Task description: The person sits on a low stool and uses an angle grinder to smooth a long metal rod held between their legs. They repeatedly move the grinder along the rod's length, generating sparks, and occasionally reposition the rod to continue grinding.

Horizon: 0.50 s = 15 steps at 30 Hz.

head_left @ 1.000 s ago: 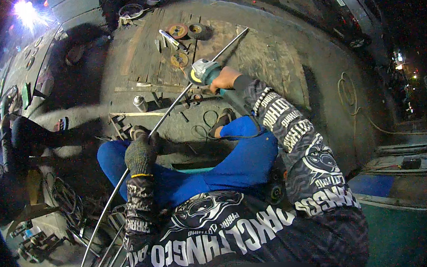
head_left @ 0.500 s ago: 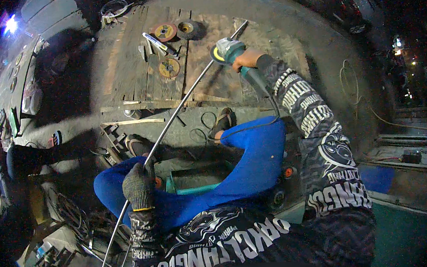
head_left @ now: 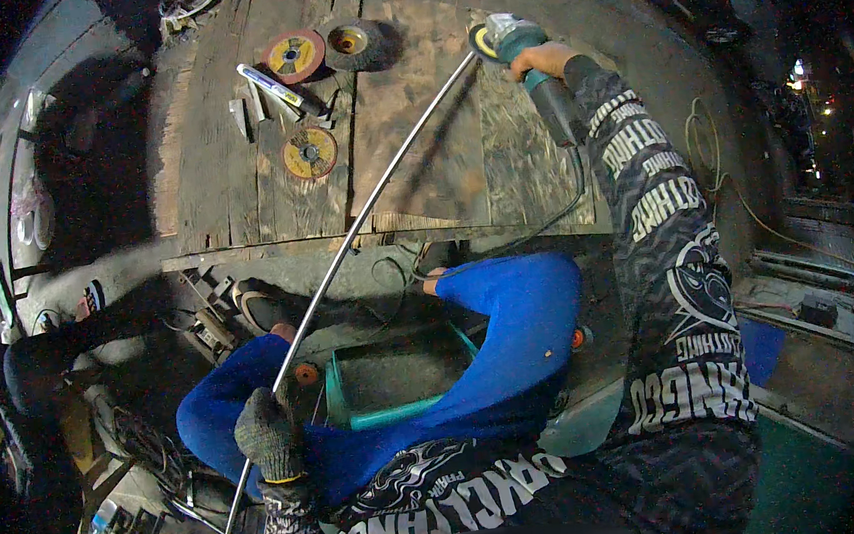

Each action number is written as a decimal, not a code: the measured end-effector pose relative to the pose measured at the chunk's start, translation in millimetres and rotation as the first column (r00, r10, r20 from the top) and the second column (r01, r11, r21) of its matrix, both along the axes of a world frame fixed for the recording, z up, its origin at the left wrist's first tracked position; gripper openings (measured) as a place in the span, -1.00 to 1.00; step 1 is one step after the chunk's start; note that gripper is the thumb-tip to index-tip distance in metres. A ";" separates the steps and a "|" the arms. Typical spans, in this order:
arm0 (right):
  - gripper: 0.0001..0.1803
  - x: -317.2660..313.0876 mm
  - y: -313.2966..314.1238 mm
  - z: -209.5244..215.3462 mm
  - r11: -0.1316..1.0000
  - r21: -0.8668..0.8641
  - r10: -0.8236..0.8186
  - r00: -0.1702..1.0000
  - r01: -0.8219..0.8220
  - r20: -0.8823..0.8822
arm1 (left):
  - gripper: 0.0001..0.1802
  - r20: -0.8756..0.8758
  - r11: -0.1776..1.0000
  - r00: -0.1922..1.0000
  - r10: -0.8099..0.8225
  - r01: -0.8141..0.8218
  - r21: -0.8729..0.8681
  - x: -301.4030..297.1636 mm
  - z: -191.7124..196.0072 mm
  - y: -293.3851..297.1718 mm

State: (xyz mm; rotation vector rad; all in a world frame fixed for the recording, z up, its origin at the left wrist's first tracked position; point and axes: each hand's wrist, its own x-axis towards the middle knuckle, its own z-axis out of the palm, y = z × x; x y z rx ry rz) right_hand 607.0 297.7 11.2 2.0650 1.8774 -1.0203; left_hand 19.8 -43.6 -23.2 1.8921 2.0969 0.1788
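Note:
In a grey knitted glove, my left hand is closed round a long, thin metal rod. The rod slants from beside my left thigh up across the wooden board. My bare right hand grips a green angle grinder at arm's length, near the board's far right part. The grinder's yellowish disc is at the far end of the rod; whether they touch I cannot tell. A cord runs from the grinder's rear back toward my legs.
On the wooden board lie a red grinding disc, a wire cup brush, a yellowish disc and a white marker-like tube. A green box-like frame stands between my legs. At the left, another person's leg shows.
My right hand has moved the grinder up and right to the rod's far end. My left hand, still round the rod, has come slightly lower. The whole view has shifted a little.

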 end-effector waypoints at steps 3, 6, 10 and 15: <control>-0.71 15.3 6.5 6.7 0.978 0.046 -0.200 0.975 0.205 -0.097 | -0.62 -0.004 1.000 1.000 0.021 -0.021 -0.010 -4.8 0.5 -4.6; -0.74 33.4 22.3 5.3 0.975 0.067 -0.197 0.960 0.213 -0.197 | -0.63 -0.108 0.999 0.993 -0.039 0.041 0.017 -6.4 1.0 -5.2; -0.76 50.5 40.0 -1.8 0.974 0.021 -0.210 0.936 0.225 -0.283 | -0.63 -0.106 0.998 0.993 -0.052 0.056 0.032 -7.8 3.7 -7.3; -0.76 60.7 52.1 -9.7 0.963 0.031 -0.238 0.900 0.268 -0.366 | -0.66 -0.201 0.993 0.979 -0.041 0.017 -0.117 -14.4 2.8 -7.3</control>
